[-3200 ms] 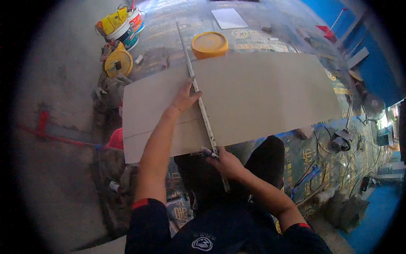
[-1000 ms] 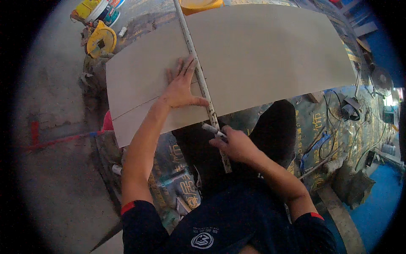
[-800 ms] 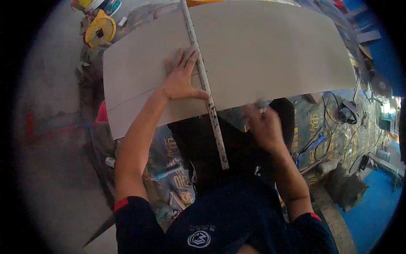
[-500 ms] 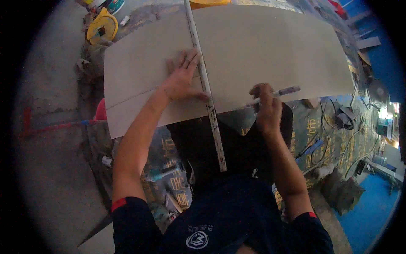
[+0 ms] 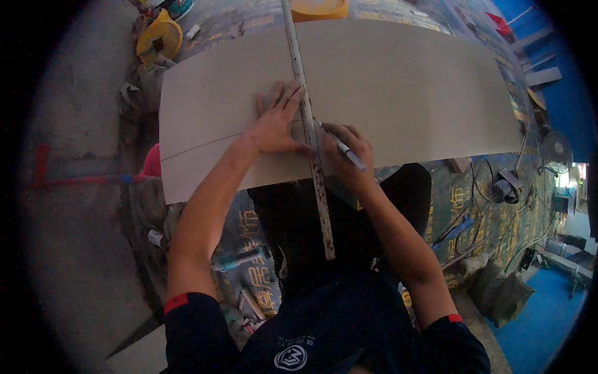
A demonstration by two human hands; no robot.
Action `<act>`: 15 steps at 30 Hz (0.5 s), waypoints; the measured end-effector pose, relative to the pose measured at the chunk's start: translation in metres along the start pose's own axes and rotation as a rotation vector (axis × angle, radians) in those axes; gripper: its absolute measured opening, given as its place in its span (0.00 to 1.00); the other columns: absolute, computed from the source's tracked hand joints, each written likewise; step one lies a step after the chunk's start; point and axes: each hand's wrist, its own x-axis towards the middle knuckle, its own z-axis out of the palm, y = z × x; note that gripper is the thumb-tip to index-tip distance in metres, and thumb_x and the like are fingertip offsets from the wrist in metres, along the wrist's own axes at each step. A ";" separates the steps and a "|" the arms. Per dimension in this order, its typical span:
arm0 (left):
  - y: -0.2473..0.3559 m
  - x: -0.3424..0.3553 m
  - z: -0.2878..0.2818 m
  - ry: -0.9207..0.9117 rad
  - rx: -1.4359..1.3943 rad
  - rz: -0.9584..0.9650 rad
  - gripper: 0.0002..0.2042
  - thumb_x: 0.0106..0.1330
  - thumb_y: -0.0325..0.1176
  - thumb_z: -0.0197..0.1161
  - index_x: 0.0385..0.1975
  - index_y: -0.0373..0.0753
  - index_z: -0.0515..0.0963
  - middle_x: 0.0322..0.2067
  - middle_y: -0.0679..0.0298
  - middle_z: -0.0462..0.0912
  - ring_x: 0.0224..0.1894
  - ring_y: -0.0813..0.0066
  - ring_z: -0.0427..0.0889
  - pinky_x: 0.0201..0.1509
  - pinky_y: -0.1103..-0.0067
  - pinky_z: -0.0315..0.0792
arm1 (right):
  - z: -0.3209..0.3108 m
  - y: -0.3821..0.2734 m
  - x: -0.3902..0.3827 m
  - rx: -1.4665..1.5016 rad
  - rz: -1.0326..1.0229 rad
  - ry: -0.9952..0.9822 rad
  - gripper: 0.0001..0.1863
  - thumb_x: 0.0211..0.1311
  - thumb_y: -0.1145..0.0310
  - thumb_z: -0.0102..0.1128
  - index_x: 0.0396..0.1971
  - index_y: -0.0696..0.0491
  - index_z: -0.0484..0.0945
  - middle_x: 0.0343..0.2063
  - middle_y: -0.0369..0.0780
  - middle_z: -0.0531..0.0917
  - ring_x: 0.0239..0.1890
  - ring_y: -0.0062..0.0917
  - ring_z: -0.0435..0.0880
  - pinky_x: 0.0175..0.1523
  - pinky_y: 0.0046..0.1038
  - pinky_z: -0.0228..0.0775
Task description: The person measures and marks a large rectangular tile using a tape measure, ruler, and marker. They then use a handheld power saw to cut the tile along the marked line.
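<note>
A large pale board (image 5: 411, 87) lies across the front of my legs, with a thin dark line drawn on its left part. Over it runs a long, worn white straightedge (image 5: 296, 53), its near end reaching past the board's edge above my lap. My left hand (image 5: 274, 128) lies flat with fingers spread, its fingertips and thumb pressing on the straightedge. Just right of the straightedge, my right hand (image 5: 352, 156) is closed around a marker pen (image 5: 352, 156), whose tip meets the board beside the straightedge's edge.
A yellow round object (image 5: 159, 40) stands at the far left, and a yellow tub (image 5: 319, 9) beyond the board. Cables, a blue-handled tool (image 5: 458, 229) and a grey bag (image 5: 501, 293) lie to the right on printed floor sheeting. A teal tool (image 5: 240, 258) is by my left leg.
My right hand has moved left with the marker pen, from the board's near edge to the straightedge, and the pen's tip now points at the board. My left hand stays on the straightedge.
</note>
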 end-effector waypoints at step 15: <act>0.000 0.002 0.002 0.012 -0.008 0.007 0.68 0.32 0.72 0.72 0.73 0.42 0.43 0.74 0.59 0.42 0.76 0.50 0.33 0.71 0.41 0.27 | -0.012 -0.012 -0.010 -0.161 -0.012 -0.100 0.10 0.62 0.68 0.60 0.38 0.57 0.82 0.33 0.49 0.83 0.35 0.42 0.84 0.40 0.35 0.75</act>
